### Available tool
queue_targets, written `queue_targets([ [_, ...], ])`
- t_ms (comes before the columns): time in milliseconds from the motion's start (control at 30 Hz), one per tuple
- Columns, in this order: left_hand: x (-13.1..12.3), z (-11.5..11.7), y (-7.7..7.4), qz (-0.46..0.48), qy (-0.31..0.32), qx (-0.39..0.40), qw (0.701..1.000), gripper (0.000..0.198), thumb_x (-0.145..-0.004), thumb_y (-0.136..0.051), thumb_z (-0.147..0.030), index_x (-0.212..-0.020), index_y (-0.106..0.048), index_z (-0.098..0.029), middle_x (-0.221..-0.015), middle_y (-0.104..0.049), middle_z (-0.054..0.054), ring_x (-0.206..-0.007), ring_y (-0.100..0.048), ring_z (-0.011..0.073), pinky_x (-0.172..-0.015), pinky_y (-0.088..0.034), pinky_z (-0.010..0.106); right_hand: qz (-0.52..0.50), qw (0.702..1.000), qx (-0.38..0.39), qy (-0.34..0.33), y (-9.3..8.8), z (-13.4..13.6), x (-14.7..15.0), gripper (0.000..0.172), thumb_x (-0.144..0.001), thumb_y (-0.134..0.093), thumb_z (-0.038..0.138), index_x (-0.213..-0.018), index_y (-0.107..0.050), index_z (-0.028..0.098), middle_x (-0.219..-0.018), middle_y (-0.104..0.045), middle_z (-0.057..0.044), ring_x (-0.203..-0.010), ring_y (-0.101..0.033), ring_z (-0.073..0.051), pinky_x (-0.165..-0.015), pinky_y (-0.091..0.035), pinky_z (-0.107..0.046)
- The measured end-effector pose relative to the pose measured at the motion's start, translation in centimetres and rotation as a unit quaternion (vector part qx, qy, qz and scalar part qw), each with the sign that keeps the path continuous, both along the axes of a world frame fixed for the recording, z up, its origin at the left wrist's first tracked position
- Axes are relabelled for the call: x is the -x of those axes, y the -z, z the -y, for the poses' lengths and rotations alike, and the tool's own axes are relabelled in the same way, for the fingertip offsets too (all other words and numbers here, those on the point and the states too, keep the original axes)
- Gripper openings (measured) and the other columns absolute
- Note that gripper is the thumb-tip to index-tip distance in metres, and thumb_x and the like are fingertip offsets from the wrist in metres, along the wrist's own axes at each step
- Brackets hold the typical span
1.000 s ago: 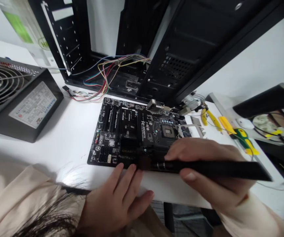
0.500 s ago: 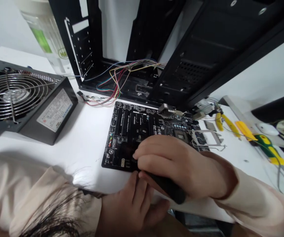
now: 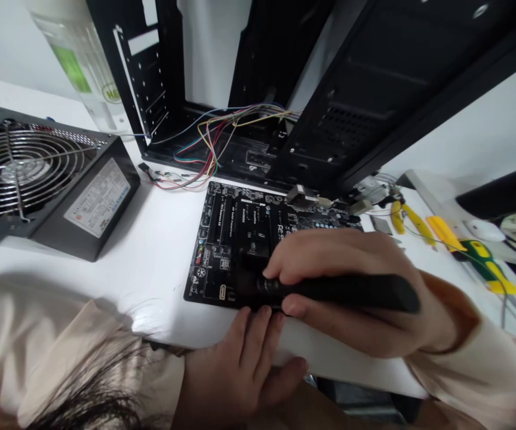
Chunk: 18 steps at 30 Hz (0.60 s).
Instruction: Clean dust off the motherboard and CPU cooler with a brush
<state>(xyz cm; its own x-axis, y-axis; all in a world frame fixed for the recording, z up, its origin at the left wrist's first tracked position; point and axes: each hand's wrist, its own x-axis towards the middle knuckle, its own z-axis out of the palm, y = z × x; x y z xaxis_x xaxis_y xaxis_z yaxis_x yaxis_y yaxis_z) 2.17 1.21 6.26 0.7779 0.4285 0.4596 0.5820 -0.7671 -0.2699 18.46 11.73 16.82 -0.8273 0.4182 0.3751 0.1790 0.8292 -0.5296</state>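
Black plastic, or something like it, makes up the handle of a brush, which the right hand pinches between thumb and fingers, the handle lying across the palm side. The brush's dark head points down over the near part of a circuit board and is hard to make out against it; whether it touches cannot be told. The board lies flat on the white table, in front of an open computer case. The left hand grips nothing: its fingers lie side by side with their tips at the board's near edge, and the thumb is spread away from them. Thin coloured wires trail out of the case and end on the table behind the board. To the left sits a grey power box with a round wire grille, and behind it stands a clear bottle. On the right lie yellow-handled pliers and a green and yellow screwdriver.
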Motion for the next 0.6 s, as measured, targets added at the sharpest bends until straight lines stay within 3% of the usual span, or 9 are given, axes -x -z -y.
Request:
queue_targets([
  [67, 0.0, 0.1, 0.0, -0.001, 0.002, 0.0, 1.0, 0.036, -0.099, -0.035, -0.025, -0.133, -0.045, -0.021, -0.117, -0.065, 0.005, -0.104, -0.064, 0.0201, -0.088, -0.049, 0.037, -0.008, 0.999, -0.052, 0.013, 0.1, 0.0, 0.1, 0.005, -0.086, -0.056, 0.016, -0.091, -0.054, 0.017, -0.089, -0.067, -0.006, -0.085, -0.063, -0.012, -0.076, -0.052, -0.023],
  [133, 0.1, 0.1, -0.2, 0.0, 0.002, 0.001, 1.0, 0.036, -0.098, -0.035, -0.022, -0.133, -0.045, -0.021, -0.114, -0.066, 0.004, -0.101, -0.065, 0.0194, -0.086, -0.049, 0.036, 0.027, 0.996, -0.08, -0.019, 0.1, 0.1, 0.2, 0.007, -0.089, -0.05, 0.015, -0.092, -0.056, 0.015, -0.094, -0.067, -0.009, -0.09, -0.063, -0.015, -0.079, -0.052, -0.027],
  [267, 0.0, -0.1, -0.7, -0.002, -0.001, 0.009, 1.0, 0.036, -0.097, -0.037, -0.022, -0.13, -0.048, -0.018, -0.106, -0.069, 0.003, -0.098, -0.066, 0.0198, -0.085, -0.05, 0.036, 0.09, 0.994, -0.016, -0.06, -0.8, 0.5, -0.4, 0.011, -0.089, -0.047, 0.018, -0.088, -0.058, 0.015, -0.082, -0.067, -0.006, -0.078, -0.063, -0.014, -0.073, -0.053, -0.027],
  [333, -0.1, -0.3, -0.9, -0.003, 0.001, 0.003, 1.0, 0.035, -0.097, -0.039, -0.024, -0.13, -0.049, -0.018, -0.106, -0.069, 0.004, -0.099, -0.066, 0.0204, -0.085, -0.05, 0.036, 0.069, 0.998, -0.004, -0.008, -1.7, 0.8, -1.1, 0.006, -0.089, -0.053, 0.021, -0.089, -0.057, 0.018, -0.081, -0.067, -0.003, -0.076, -0.063, -0.012, -0.073, -0.052, -0.024],
  [433, -0.1, -0.4, -0.8, -0.01, 0.006, -0.01, 1.0, 0.036, -0.098, -0.038, -0.025, -0.132, -0.047, -0.019, -0.111, -0.068, 0.005, -0.101, -0.065, 0.02, -0.083, -0.052, 0.035, 0.018, 0.996, -0.053, 0.071, -2.2, 0.6, -1.7, 0.005, -0.087, -0.059, 0.025, -0.09, -0.058, 0.022, -0.089, -0.068, -0.001, -0.082, -0.065, -0.011, -0.075, -0.053, -0.02],
  [600, 0.1, -0.3, -0.8, -0.038, 0.015, -0.009, 0.999, 0.037, -0.097, -0.04, -0.027, -0.133, -0.046, -0.018, -0.114, -0.066, 0.007, -0.105, -0.064, 0.022, -0.083, -0.055, 0.035, 0.011, 0.989, -0.103, 0.105, -0.5, -1.4, -0.9, 0.004, -0.086, -0.057, 0.016, -0.087, -0.06, 0.018, -0.089, -0.07, -0.004, -0.085, -0.065, -0.015, -0.077, -0.053, -0.026],
])
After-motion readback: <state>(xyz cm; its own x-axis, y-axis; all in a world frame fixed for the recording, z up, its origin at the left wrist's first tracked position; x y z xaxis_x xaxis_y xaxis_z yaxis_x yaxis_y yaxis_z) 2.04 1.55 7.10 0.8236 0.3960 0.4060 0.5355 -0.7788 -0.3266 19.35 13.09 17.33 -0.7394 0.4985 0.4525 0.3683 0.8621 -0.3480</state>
